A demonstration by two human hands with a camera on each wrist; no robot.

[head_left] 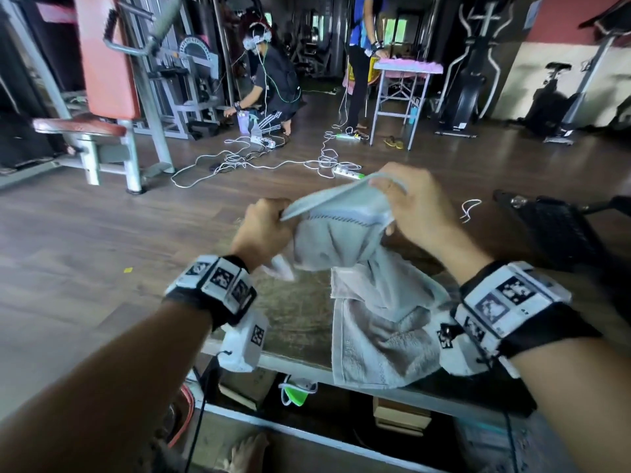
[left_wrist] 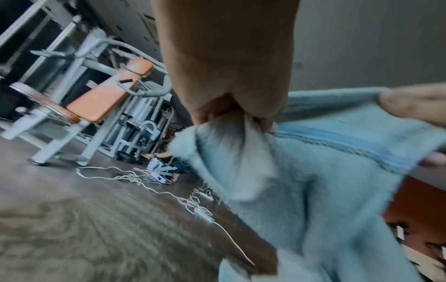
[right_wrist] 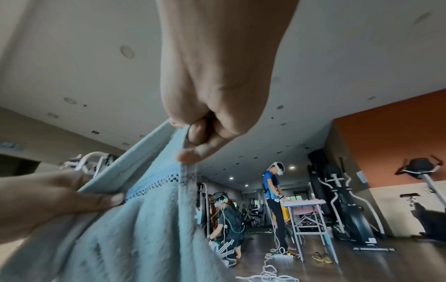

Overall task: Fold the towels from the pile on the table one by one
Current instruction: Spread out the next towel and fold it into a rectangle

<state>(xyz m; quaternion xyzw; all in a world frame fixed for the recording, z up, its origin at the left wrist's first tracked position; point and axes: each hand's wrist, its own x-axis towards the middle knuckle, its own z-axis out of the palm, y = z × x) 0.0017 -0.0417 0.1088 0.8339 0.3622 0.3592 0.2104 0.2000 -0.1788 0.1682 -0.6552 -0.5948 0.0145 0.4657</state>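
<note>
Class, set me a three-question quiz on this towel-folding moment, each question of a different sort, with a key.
1. True or false: the left hand rests flat on the table.
2. Which edge of the light blue towel do both hands hold? A) the lifted top edge B) the bottom hem
3. Fill in: the right hand ____ the towel's upper corner.

Key: 1 false, it grips the towel in the air. 2 A; the lower part lies on another towel on the table. 3 pinches.
</note>
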